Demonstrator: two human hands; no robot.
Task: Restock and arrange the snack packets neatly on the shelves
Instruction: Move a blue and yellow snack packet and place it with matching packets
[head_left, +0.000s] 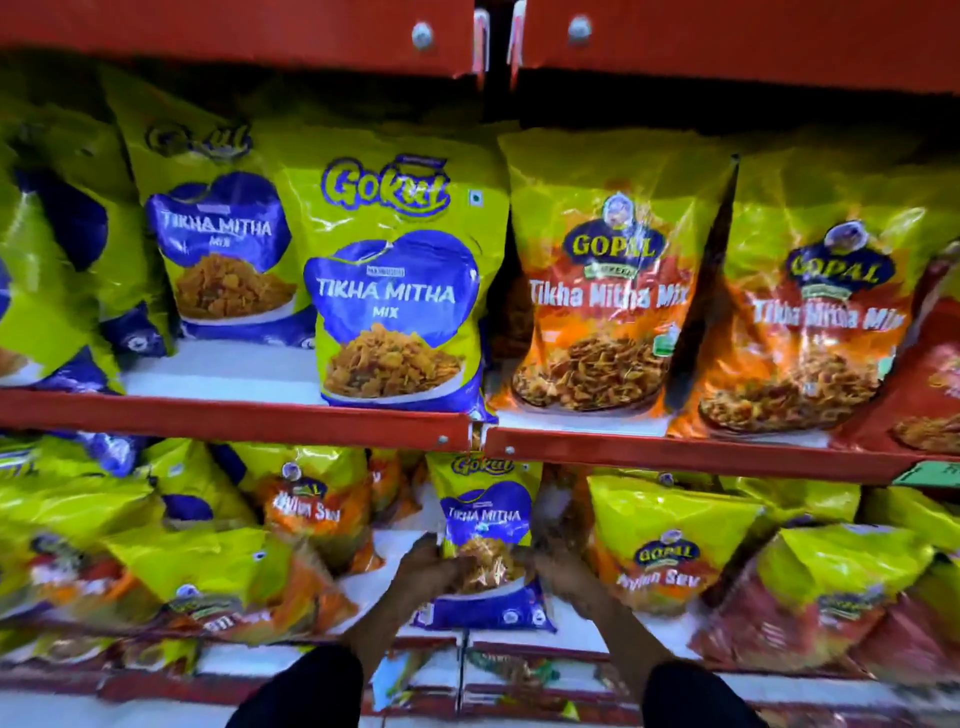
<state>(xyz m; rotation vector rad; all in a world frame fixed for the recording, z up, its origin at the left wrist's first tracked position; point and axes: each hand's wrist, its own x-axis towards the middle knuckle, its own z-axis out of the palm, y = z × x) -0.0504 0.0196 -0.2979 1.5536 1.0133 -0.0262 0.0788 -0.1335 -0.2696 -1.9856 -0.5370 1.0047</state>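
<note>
Shop: red shelves (234, 415) of snack packets (395, 291)

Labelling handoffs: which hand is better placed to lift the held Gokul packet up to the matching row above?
Left, marginally. The left hand grips the held Gokul packet at its lower left edge, directly under the Gokul row. The right hand holds the other edge, under the Gopal packets.

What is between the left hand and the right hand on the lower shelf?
In the head view, a Gokul Tikha Mitha packet stands upright between the left hand and the right hand, which grip its lower sides.
</note>
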